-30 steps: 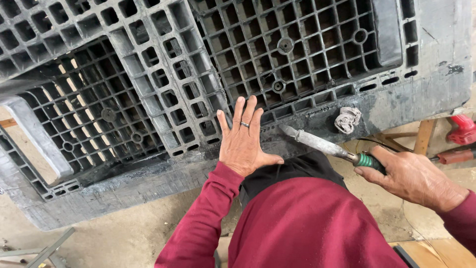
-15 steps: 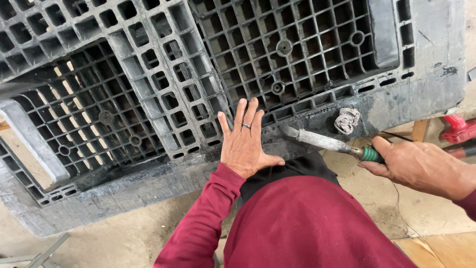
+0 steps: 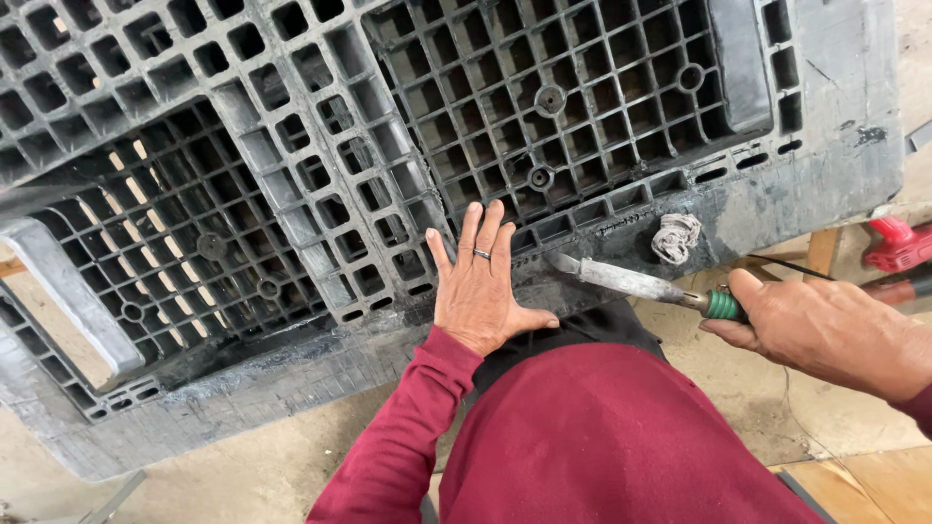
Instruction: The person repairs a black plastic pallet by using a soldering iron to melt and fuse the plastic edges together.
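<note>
A large dark grey plastic pallet (image 3: 291,194) with a grid of square cells lies in front of me. My left hand (image 3: 481,286), with a ring on one finger, rests flat and spread on the pallet's near edge. My right hand (image 3: 825,330) grips the green-collared handle of a flat-bladed metal tool (image 3: 631,283). The blade tip touches the pallet's edge just right of my left hand. My dark red sleeves and torso fill the lower middle.
A crumpled grey rag (image 3: 677,236) lies on the pallet's edge beyond the blade. A red power tool (image 3: 898,247) and a wooden frame (image 3: 825,250) sit at the right under the pallet. A concrete floor (image 3: 252,466) lies below.
The view shifted slightly, and my right hand with the tool moved a little; the blade tip stays at the pallet's edge. My left hand has stayed flat in the same spot.
</note>
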